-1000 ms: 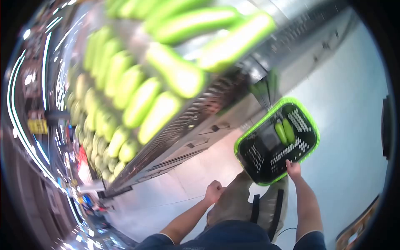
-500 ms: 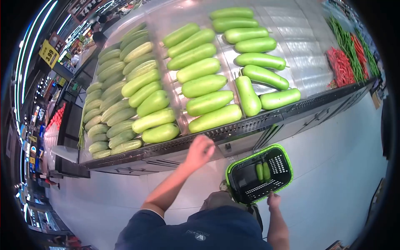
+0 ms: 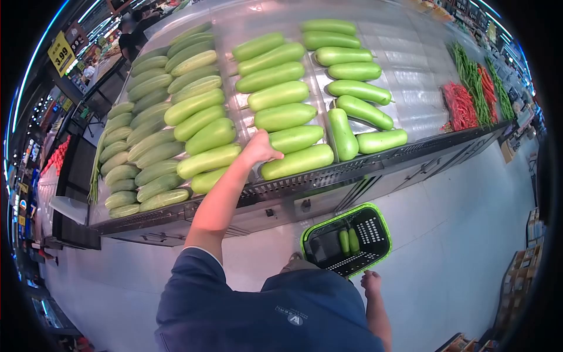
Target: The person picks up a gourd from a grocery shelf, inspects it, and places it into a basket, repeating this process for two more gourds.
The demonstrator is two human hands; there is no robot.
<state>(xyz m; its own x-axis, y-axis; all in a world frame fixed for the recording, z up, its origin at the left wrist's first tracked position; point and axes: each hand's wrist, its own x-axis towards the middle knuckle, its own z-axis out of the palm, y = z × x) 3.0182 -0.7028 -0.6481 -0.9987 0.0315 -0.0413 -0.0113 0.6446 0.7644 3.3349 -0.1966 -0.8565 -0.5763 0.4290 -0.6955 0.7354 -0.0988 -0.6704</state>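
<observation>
My left hand point(image 3: 261, 149) reaches over the vegetable display, at the left end of a pale green gourd point(image 3: 298, 138) in the middle column. Its thumb and fingers look apart; whether they touch the gourd I cannot tell. Just in front lies another gourd point(image 3: 299, 162), close to the display's front edge. Down at the right, my right hand point(image 3: 370, 281) is closed at the near rim of a black shopping basket point(image 3: 321, 246) with a green edge. The grip itself is partly hidden. Inside the basket lie two green vegetables point(image 3: 349, 241), side by side.
Rows of darker striped gourds point(image 3: 153, 141) fill the left side. More gourds point(image 3: 359, 91) lie to the right, then red chillies point(image 3: 460, 105) and green long beans point(image 3: 476, 82). A black perforated ledge point(image 3: 352, 171) borders the display. A price sign point(image 3: 60, 54) hangs upper left.
My left hand has moved up and left, from in front of the ledge to over the middle gourds. The view has shifted; my right hand stays beside the basket.
</observation>
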